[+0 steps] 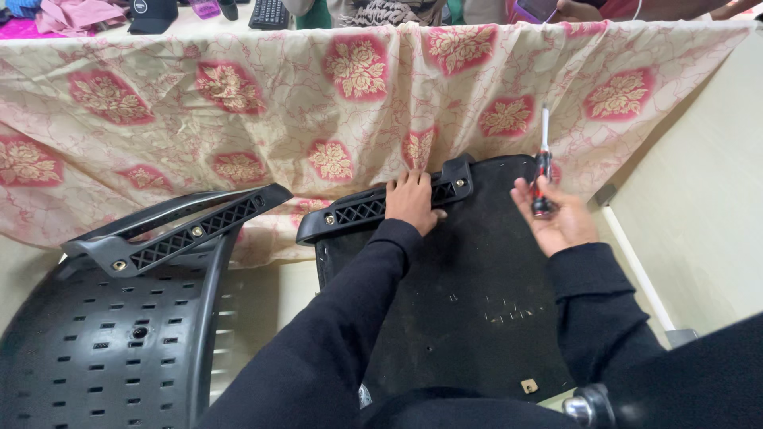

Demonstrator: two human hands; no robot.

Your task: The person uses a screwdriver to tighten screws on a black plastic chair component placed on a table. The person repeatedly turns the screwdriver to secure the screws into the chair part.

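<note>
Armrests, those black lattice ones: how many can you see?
2. One armrest lies on the perforated chair back at left; the other armrest sits under the left hand, on the seat base.

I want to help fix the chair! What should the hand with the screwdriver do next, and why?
Probably bring the screwdriver tip down to the screw at the armrest's near end. The right hand holds the tool upright, off the armrest, while the left hand presses the armrest onto the seat base, steadying it.
</note>
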